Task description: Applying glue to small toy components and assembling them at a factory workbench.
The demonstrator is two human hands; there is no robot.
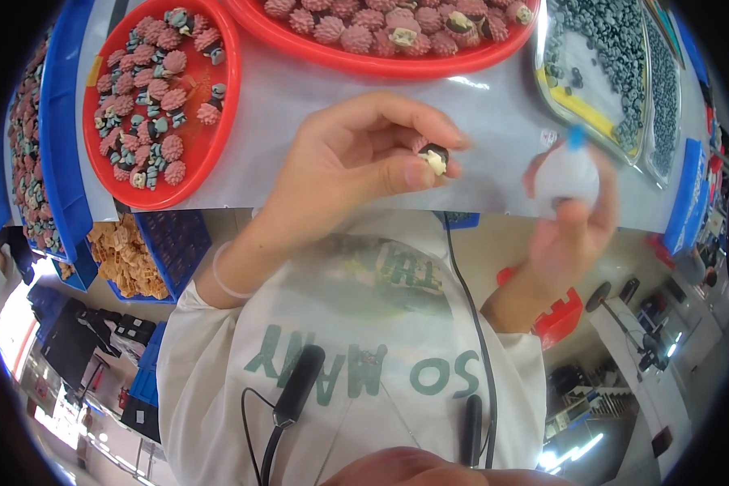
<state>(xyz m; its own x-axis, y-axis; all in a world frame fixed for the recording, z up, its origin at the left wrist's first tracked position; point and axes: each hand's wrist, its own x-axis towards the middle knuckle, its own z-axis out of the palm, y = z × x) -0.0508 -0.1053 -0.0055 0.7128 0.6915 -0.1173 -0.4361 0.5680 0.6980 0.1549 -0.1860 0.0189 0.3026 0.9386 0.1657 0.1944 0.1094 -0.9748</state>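
Observation:
Between the thumb and fingers of my left hand (344, 158) is a small figurine head (435, 161), dark on top with a cream face; the fingers hide part of it. To the right, my right hand (581, 227) is closed around a white squeeze bottle (567, 180) with a blue tip, both smeared by motion. The bottle is tilted tip-up and apart from the figurine head. Beyond my hands stands a red tray (397, 65) of pink knobbly pieces, some with cream and dark faces. A red oval tray (228, 105) at the left bears pink pieces and small blue-grey figurine parts.
At the far right lie clear trays (652, 89) of small dark pieces, one with a yellow strip (585, 111). A blue bin (63, 138) of pink pieces borders the left. Below the table edge sits a blue crate (178, 243) beside tan pieces (125, 257).

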